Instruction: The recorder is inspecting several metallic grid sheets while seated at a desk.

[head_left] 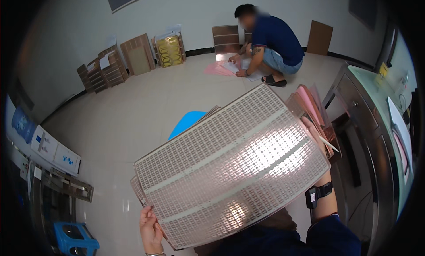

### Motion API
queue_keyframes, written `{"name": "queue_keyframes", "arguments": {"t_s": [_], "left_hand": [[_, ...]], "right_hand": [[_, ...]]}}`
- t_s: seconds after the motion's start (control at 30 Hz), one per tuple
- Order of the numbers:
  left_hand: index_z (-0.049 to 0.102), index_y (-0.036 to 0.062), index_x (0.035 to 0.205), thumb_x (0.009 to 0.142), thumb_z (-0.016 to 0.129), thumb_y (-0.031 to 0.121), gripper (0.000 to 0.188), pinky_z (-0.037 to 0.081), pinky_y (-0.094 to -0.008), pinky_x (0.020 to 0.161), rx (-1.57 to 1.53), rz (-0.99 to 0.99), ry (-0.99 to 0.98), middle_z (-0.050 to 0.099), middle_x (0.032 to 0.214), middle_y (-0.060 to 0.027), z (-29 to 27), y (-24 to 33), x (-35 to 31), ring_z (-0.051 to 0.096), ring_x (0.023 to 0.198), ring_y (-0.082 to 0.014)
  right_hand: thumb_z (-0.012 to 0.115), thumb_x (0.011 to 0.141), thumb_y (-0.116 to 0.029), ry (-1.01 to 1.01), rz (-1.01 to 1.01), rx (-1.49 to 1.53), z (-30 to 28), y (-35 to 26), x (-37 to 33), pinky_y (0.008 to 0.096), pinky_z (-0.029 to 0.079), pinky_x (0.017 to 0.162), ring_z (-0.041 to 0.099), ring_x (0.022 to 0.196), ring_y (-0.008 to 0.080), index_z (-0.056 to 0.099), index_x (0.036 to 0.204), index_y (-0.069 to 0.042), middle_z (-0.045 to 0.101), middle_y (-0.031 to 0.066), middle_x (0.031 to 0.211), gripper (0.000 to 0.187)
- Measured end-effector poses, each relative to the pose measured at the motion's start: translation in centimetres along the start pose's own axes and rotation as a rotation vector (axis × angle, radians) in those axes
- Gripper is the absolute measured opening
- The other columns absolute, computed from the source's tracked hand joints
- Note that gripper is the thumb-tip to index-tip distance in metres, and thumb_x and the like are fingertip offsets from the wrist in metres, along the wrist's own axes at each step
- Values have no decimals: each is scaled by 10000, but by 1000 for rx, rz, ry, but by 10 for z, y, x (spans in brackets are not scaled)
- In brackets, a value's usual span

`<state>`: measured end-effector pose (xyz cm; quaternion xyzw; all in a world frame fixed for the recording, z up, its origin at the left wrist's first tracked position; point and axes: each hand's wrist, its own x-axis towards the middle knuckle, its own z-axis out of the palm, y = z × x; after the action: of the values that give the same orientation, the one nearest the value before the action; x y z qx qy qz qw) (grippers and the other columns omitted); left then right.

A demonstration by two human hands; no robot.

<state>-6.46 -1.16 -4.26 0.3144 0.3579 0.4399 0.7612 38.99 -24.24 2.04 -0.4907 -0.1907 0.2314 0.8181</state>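
A large copper-coloured circuit board panel with rows of small repeated patterns is held up tilted before me, glare on its right half. My left hand pinches its lower left corner, thumb on top. At the right edge my right hand grips the panel, its fingers partly hidden. A thin white pen-like stick juts out beside that hand. Another panel's edge shows under the left side of the top one. Behind the panel, a blue stool seat is partly covered.
Pink sheets and stacked panels stand just beyond my right hand, near a metal desk. A co-worker crouches ahead over papers on the floor. Panels lean along the wall. A blue stool and water dispenser are at left.
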Motion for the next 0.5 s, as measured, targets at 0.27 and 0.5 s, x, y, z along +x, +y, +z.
{"name": "queue_keyframes", "arguments": {"t_s": [0.27,0.5], "left_hand": [[503,2,1113,891,376,-103,277,492,-333,936,25,184,81,576,1156,-160,-12,25,0,584,1050,-228],[528,0,1075,888,435,-86,226,486,-315,912,54,285,17,595,1076,-114,-7,24,-5,585,996,-193]], "right_hand": [[568,921,-133,-441,223,-125,-25,1,1,320,408,1000,509,1181,211,442,1312,38,520,145,1284,444],[606,900,-205,-334,261,-278,-39,8,-10,192,370,637,482,754,64,505,1278,-2,567,8,919,440]]}}
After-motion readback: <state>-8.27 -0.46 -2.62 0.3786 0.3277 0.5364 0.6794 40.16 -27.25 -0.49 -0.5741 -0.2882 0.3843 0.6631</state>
